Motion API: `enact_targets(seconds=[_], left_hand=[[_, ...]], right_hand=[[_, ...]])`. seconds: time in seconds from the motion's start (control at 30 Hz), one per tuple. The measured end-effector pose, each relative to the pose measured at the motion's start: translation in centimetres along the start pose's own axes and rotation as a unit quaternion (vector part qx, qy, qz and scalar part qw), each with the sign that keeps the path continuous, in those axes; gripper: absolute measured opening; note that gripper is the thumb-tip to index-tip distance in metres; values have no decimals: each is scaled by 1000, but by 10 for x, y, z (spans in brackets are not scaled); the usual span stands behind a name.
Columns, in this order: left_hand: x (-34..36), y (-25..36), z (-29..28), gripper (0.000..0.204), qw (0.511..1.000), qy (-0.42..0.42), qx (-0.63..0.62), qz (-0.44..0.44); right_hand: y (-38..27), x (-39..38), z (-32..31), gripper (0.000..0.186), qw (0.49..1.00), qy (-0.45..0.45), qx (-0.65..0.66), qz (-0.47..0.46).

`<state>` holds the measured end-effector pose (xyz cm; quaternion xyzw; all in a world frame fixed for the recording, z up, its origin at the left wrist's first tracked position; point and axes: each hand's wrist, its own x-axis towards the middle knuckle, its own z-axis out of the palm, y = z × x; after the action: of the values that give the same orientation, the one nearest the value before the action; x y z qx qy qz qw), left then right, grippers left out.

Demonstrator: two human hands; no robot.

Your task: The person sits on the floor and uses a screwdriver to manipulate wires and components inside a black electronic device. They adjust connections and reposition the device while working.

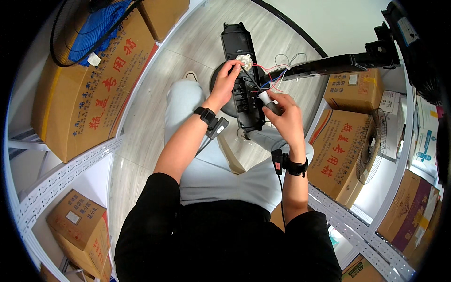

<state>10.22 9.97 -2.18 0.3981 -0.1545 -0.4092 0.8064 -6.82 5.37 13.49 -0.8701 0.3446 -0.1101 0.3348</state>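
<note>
A long black plastic housing point(245, 101), like the inside of a fan's control panel, lies between my knees with its ribbed inner side up. Near its upper part sits a small round pale metal motor point(244, 60), and wires run from it. My left hand point(224, 85) has thumb and forefinger closed at the motor's left edge. My right hand point(287, 113) grips a screwdriver point(264, 97) with a white and dark grey handle. Its dark shaft slants up and left to the motor, close to my left fingertips. Exactly where the tip rests is hard to see.
Red, blue and white wires point(277, 77) lead right toward a black pole point(329, 66). A round black base point(217, 80) is partly under the housing. Cardboard boxes point(101, 89) fill shelves on both sides. A fan grille point(372, 146) leans at right; another with blue blades point(101, 35) stands upper left.
</note>
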Motion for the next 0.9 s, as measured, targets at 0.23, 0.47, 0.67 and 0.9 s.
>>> enact_targets(seconds=[0.23, 0.47, 0.67, 0.9], left_hand=[[1, -1, -1, 18, 1000, -14, 20, 1], [2, 1, 1, 17, 1000, 7, -17, 2], [5, 0, -1, 28, 997, -5, -81, -13], [2, 8, -1, 38, 997, -11, -73, -9]], right_hand=[[3, 6, -15, 35, 990, 24, -104, -87], [14, 0, -7, 28, 985, 19, 162, 52], [17, -10, -1, 26, 978, 98, 185, 21], [-5, -21, -30, 25, 985, 116, 130, 11]])
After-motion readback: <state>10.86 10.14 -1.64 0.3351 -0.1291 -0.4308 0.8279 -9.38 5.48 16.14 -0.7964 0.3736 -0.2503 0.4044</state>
